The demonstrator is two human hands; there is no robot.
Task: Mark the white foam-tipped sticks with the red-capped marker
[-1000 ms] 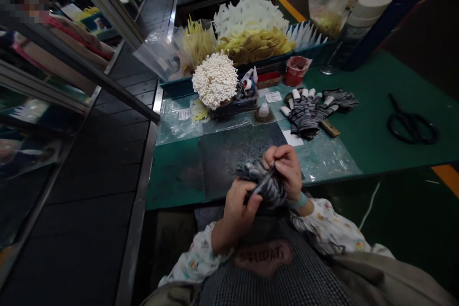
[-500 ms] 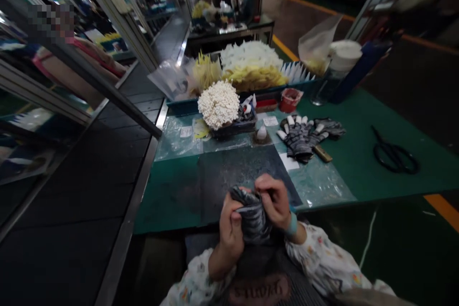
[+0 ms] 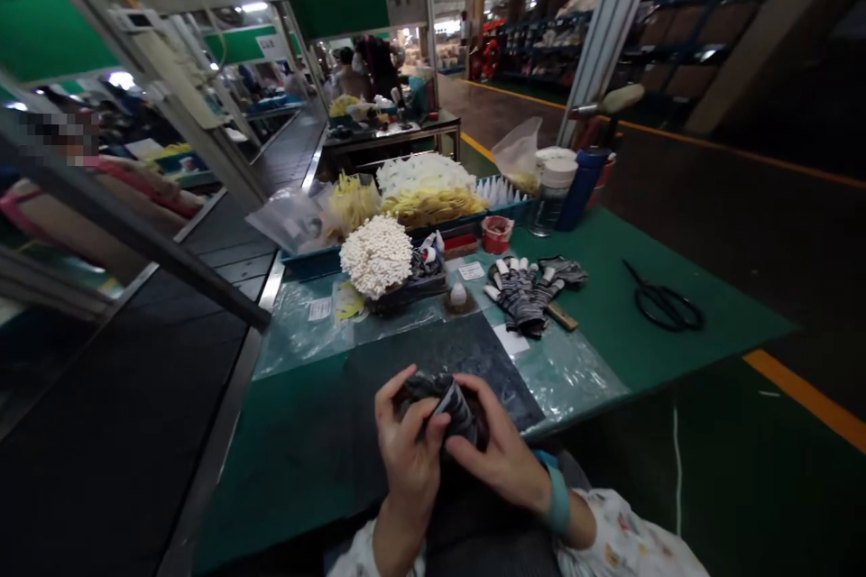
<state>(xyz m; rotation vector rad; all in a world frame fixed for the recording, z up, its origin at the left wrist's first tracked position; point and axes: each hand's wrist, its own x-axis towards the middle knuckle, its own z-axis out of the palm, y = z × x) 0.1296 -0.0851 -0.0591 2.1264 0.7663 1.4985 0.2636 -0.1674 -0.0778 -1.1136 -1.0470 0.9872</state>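
Head view.

A: What's different from a second ago?

B: The view has tipped up, so more of the hall shows. The hands have shifted too. A second ago the right hand [image 3: 506,460] was up on top of the glove [image 3: 447,398], pinching at it. Now it lies along the glove's right side, low at the near edge of the dark mat [image 3: 439,352].

A: And for the work in hand?

B: I'd say the picking has given way to plain holding. The glove is gathered up between both palms.

A: How are the fingers?

B: The left hand [image 3: 406,455] is curled round the glove with the thumb pressed on top. The right hand's fingers are folded over it. Both are closed on the glove, neither spread.

A: How does the glove look?

B: It's a dark striped knit bunched into a wad, with one pale band showing. I can't make out its separate fingers.

A: Anything else nearby?

B: A pile of gloves [image 3: 529,296] just past the mat's far right corner, scissors [image 3: 663,305] well to the mat's right, and a white beaded bunch [image 3: 376,254] beyond its far left corner.
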